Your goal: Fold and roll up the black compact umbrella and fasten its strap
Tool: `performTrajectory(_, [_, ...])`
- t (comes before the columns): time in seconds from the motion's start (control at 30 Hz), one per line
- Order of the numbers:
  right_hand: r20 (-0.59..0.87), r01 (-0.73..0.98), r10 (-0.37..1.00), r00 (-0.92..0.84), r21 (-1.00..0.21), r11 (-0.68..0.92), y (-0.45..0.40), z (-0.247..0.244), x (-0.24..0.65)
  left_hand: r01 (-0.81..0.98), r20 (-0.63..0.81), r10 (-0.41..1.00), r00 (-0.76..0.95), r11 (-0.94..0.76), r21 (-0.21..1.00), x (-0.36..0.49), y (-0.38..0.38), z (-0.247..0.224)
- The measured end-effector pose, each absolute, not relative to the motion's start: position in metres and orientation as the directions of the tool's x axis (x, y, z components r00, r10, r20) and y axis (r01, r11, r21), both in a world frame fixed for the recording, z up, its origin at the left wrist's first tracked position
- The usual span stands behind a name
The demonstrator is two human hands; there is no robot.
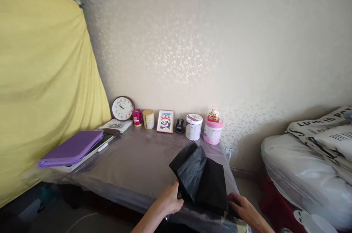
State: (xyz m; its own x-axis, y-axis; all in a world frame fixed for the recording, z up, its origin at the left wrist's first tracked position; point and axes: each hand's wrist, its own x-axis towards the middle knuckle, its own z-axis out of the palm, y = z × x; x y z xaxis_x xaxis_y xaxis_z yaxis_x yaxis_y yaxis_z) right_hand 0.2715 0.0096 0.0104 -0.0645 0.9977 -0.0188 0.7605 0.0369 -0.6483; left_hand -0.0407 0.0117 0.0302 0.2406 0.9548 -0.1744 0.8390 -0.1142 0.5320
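A black, thin-walled thing with creased, shiny inner sheets (pixel 210 181) stands opened out at the near right of the table; I cannot tell if it is a bag or a folder. My left hand (pixel 170 198) is closed at its lower left edge, where a dark part shows by the fingers. At its lower right corner my right hand (pixel 243 207) has its fingers bent round the edge. A small yellowish patch shows below this corner, partly hidden.
Along the back stand a clock (pixel 123 108), a pink tin (pixel 137 117), a yellow canister (pixel 148 119), a panda picture frame (pixel 165 121), a white tub (pixel 194 127) and a pink tub (pixel 213 132) with a cat figurine (pixel 213 115). A purple folder (pixel 73 147) lies left.
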Motion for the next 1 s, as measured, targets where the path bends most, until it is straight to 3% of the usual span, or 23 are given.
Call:
performTrajectory(0.1, [-0.048,0.737,0.993,-0.111,-0.674,0.05,0.009,0.007,0.275,0.855,-0.164,0.955,0.248,-0.136,0.5,-0.044,0.008,0.028])
performTrajectory(0.2, [-0.081,0.769,0.996,-0.035,-0.638,-0.025,0.009,0.006,0.281,0.881,-0.12,0.969,0.216,-0.14,0.452,-0.039,0.002,0.023])
performTrajectory(0.37, [0.148,0.835,0.971,0.188,-0.545,-0.079,0.007,0.028,0.285,0.896,-0.096,0.973,0.21,-0.152,0.418,-0.032,-0.008,0.022])
performTrajectory(0.5, [0.243,0.807,0.946,0.215,-0.59,-0.032,0.008,0.059,0.255,0.884,-0.084,0.968,0.238,-0.18,0.432,-0.034,-0.012,0.025])
performTrajectory(0.6, [0.36,0.801,0.925,0.119,-0.585,0.125,0.012,0.08,0.218,0.881,-0.09,0.968,0.233,-0.17,0.441,-0.033,-0.016,0.025])
performTrajectory(0.73, [0.55,0.8,0.823,-0.141,-0.427,0.422,0.019,0.1,0.173,0.871,-0.109,0.967,0.228,-0.153,0.467,-0.027,-0.018,0.024])
performTrajectory(0.8, [0.578,0.797,0.779,-0.242,-0.34,0.5,0.021,0.104,0.158,0.849,-0.115,0.968,0.225,-0.136,0.511,-0.026,-0.018,0.022])
performTrajectory(1.0, [0.411,0.861,0.873,-0.264,-0.307,0.405,0.022,0.093,0.157,0.797,-0.132,0.97,0.204,-0.086,0.598,-0.026,-0.017,0.019])
